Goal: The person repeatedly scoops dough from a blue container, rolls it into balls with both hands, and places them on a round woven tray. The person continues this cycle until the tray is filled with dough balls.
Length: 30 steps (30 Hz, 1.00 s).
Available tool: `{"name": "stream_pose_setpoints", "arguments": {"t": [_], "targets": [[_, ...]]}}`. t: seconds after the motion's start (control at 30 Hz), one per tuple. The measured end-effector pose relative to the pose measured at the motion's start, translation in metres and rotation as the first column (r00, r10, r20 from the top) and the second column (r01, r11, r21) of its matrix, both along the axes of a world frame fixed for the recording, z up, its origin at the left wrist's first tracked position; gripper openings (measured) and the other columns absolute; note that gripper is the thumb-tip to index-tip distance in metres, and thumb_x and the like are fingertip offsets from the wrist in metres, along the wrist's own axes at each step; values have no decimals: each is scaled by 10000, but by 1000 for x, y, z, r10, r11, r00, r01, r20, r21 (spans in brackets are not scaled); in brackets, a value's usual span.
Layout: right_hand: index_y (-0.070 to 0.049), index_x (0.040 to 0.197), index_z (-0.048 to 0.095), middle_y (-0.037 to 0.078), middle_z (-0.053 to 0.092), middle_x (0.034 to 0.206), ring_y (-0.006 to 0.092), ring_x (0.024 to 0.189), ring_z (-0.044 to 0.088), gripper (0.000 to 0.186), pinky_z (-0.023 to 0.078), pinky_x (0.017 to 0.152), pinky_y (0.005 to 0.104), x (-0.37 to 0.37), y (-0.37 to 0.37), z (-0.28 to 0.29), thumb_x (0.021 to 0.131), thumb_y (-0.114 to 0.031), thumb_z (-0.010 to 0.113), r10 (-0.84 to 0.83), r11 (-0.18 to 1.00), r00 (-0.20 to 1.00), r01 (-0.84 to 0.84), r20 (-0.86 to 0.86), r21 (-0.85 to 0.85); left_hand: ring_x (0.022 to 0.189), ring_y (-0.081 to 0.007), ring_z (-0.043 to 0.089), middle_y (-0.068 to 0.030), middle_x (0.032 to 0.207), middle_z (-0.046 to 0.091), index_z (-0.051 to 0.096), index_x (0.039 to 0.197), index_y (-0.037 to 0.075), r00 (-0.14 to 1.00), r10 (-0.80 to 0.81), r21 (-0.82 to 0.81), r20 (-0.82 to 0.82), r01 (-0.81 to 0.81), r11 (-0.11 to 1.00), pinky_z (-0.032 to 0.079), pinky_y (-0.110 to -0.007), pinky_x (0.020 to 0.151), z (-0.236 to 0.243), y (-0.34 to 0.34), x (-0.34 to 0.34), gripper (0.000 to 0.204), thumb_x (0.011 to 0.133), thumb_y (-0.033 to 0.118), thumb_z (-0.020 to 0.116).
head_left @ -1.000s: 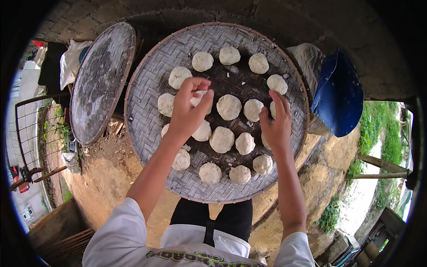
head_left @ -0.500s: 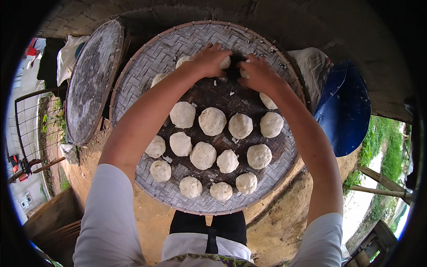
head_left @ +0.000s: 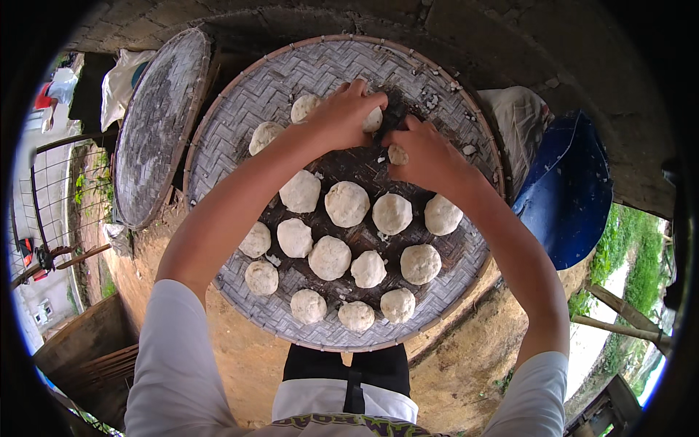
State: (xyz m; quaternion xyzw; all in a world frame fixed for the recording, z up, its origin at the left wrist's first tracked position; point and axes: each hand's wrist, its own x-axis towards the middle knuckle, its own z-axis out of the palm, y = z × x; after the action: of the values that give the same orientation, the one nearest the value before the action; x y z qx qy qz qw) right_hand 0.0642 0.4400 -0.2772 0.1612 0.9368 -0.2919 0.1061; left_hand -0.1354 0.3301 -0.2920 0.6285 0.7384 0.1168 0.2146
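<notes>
A round woven bamboo tray (head_left: 240, 95) carries several pale, lumpy dough balls (head_left: 347, 204) in loose rows. At the far side of the tray, my left hand (head_left: 348, 115) is closed around a dough ball, whose pale side shows between thumb and fingers. Just right of it and a little nearer, my right hand (head_left: 426, 151) has its fingers curled round a smaller-looking piece of dough (head_left: 397, 154), mostly covered by the hand. Another dough ball (head_left: 305, 108) lies left of my left hand. My right hand and wrist hide the tray surface beneath them.
Another woven tray (head_left: 162, 131) leans upright at the left, near a wire mesh fence (head_left: 62, 197). A pale sack (head_left: 515, 120) and a blue plastic drum (head_left: 568, 193) stand at the right. Dough crumbs (head_left: 429, 100) dot the tray's far side, before a dark wall.
My right hand has come nearer to me with the dough, and the ball by its wrist is now hidden. My left hand has shifted slightly nearer, still holding its ball.
</notes>
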Motion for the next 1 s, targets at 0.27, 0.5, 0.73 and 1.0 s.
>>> {"name": "stream_pose_setpoints", "arguments": {"t": [0.27, 0.5, 0.73, 1.0], "targets": [[-82, 1182, 758, 190, 523, 1384, 448, 1319, 542, 434, 584, 1032, 527, 7, -32, -8, 799, -243, 884, 95, 985, 995, -100, 41, 138, 1229, -403, 603, -170, 1285, 531, 569, 1403, 96, 998, -66, -73, 2, 66, 995, 538, -500, 1014, 9, -39, 26, 751, 726, 138, 894], [-80, 1123, 763, 172, 543, 1331, 403, 1279, 566, 395, 567, 1010, 534, 6, -32, -9, 798, -270, 885, 57, 992, 995, -66, 84, 104, 1256, -421, 576, -193, 1302, 519, 568, 1422, 81, 999, -31, -85, 15, 32, 996, 528, -480, 1051, -3, -48, 36, 774, 727, 154, 901], [-95, 1118, 714, 165, 599, 1257, 373, 1209, 624, 399, 505, 1007, 526, 1, -20, 20, 832, -363, 791, 42, 993, 998, -45, 36, 108, 1265, -387, 606, -165, 1365, 546, 604, 1403, 157, 1000, 4, 20, 25, -4, 1000, 532, -511, 1025, 21, -69, 39, 643, 830, 310, 850], [-164, 1442, 585, 161, 534, 1423, 388, 1359, 552, 683, 529, 1105, 507, -121, -51, -4, 826, -314, 838, -15, 992, 972, 44, -233, 119, 1329, -367, 580, -155, 1330, 628, 637, 1384, 72, 891, 380, -70, -249, -408, 910, 481, -508, 1124, 32, -120, -62, 673, 811, 338, 870]]}}
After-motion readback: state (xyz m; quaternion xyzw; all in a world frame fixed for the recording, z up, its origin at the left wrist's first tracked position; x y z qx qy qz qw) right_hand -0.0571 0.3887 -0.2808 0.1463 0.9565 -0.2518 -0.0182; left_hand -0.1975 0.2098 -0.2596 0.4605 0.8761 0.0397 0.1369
